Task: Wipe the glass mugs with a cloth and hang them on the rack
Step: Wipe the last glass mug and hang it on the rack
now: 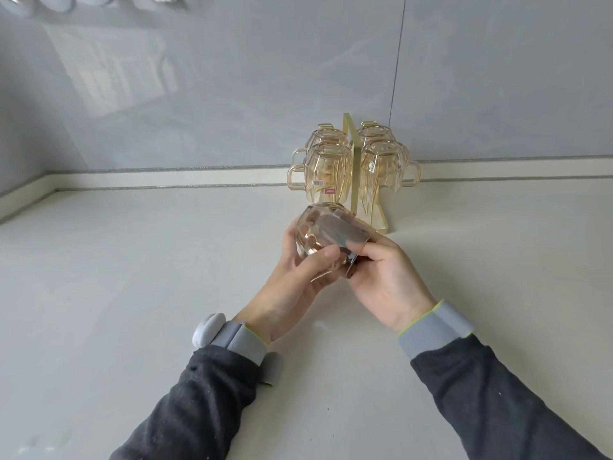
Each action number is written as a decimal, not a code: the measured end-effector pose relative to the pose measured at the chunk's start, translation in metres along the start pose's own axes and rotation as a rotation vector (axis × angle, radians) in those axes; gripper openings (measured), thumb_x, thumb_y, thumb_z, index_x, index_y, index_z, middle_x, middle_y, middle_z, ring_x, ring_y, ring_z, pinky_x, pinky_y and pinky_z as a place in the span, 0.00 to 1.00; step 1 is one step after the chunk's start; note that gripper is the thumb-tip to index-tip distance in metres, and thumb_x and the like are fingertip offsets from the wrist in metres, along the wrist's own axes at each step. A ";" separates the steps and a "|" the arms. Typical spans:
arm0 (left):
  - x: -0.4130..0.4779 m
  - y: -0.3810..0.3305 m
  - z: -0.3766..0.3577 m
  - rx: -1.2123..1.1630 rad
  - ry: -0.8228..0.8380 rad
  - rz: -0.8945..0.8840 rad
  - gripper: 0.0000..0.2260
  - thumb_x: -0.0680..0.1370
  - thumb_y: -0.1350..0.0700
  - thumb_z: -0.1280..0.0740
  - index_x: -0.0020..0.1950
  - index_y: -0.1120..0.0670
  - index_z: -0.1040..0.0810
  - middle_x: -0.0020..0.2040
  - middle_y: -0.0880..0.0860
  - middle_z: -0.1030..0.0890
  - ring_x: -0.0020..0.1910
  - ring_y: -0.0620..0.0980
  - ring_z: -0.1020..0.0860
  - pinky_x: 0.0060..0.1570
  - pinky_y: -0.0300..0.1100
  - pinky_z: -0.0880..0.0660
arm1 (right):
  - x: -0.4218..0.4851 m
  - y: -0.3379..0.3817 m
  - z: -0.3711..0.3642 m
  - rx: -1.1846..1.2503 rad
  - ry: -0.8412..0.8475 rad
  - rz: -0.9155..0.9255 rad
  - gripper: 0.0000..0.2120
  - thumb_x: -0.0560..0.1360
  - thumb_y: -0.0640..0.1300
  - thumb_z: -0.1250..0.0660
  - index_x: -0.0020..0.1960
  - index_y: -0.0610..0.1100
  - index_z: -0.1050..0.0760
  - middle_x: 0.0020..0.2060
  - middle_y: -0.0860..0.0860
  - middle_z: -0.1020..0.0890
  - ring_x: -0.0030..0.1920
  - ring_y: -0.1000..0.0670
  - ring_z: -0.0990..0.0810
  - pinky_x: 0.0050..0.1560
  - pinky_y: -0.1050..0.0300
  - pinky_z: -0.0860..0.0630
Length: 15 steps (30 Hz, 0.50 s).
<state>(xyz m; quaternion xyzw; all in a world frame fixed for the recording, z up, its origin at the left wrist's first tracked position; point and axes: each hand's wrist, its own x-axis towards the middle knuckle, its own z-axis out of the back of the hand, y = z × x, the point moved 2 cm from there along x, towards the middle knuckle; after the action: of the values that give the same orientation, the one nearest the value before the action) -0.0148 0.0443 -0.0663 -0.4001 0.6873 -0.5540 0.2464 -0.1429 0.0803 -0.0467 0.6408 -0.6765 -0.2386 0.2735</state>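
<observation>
Two bare hands meet over the worktop around one amber faceted glass mug (311, 227), held tilted in the air with its base turned up and away from the person. The left hand (295, 287) cups it from the left, fingers curled behind the body and thumb laid across the near side. The right hand (388, 287) grips at the mouth end, its fingers bent and pinching a dark grey cloth (351, 259) against the rim. The cloth seems to reach inside the mug, though seen through tinted glass this is not certain.

Both wrists wear grey elastic bands edged in yellow-green over dark sleeves; the left band carries a white rounded device (209, 330).

Just behind the held mug stands a slim gold metal rack (350, 154) on the pale cream countertop (132, 293), close to the low upstand. Four matching amber mugs (381, 167) hang on it upside down, two on each side of the post, handles outward. The front left one bears a small white and pink sticker (323, 185). A glossy grey wall (232, 78) rises behind.
</observation>
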 end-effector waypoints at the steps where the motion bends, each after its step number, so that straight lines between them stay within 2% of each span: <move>1: 0.000 0.000 0.000 0.013 -0.003 -0.007 0.39 0.68 0.48 0.24 0.76 0.47 0.38 0.55 0.48 0.16 0.52 0.48 0.17 0.57 0.44 0.20 | 0.000 -0.001 -0.001 0.016 0.002 -0.006 0.19 0.77 0.28 0.44 0.63 0.37 0.22 0.58 0.39 0.16 0.56 0.42 0.16 0.48 0.56 0.19; 4: 0.000 0.001 0.000 -0.007 -0.021 -0.020 0.41 0.68 0.48 0.24 0.77 0.47 0.39 0.58 0.51 0.17 0.54 0.50 0.17 0.59 0.50 0.19 | -0.001 -0.004 -0.001 0.028 0.001 -0.028 0.18 0.79 0.29 0.44 0.63 0.38 0.22 0.57 0.40 0.16 0.55 0.43 0.16 0.48 0.56 0.19; 7: 0.002 0.003 0.002 -0.026 -0.060 -0.070 0.41 0.67 0.49 0.24 0.76 0.46 0.38 0.58 0.51 0.16 0.53 0.50 0.17 0.55 0.48 0.19 | -0.002 -0.005 -0.002 -0.023 -0.008 -0.028 0.17 0.80 0.30 0.43 0.64 0.37 0.23 0.58 0.40 0.16 0.52 0.45 0.16 0.44 0.58 0.20; 11: 0.005 0.000 0.008 -0.042 -0.161 -0.136 0.41 0.66 0.49 0.23 0.76 0.44 0.38 0.57 0.52 0.16 0.52 0.50 0.16 0.53 0.46 0.19 | 0.000 -0.005 0.004 -0.140 -0.187 0.039 0.15 0.80 0.29 0.42 0.63 0.33 0.22 0.57 0.35 0.17 0.50 0.42 0.17 0.51 0.51 0.19; 13: 0.006 -0.001 0.012 -0.051 -0.213 -0.152 0.41 0.66 0.49 0.23 0.75 0.44 0.39 0.55 0.53 0.16 0.50 0.50 0.16 0.52 0.45 0.19 | 0.000 -0.004 0.007 -0.129 -0.244 0.035 0.15 0.79 0.29 0.42 0.61 0.33 0.22 0.54 0.36 0.16 0.46 0.44 0.15 0.46 0.53 0.17; 15: 0.006 -0.002 0.013 -0.050 -0.246 -0.168 0.41 0.65 0.49 0.23 0.75 0.44 0.39 0.55 0.54 0.17 0.48 0.49 0.17 0.51 0.44 0.20 | -0.001 -0.004 0.007 -0.111 -0.228 -0.009 0.14 0.79 0.31 0.42 0.59 0.33 0.21 0.51 0.38 0.15 0.43 0.46 0.16 0.43 0.57 0.21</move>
<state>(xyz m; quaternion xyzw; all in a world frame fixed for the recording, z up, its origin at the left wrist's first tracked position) -0.0078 0.0316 -0.0676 -0.5269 0.6297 -0.5020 0.2716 -0.1451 0.0808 -0.0544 0.5963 -0.6863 -0.3480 0.2288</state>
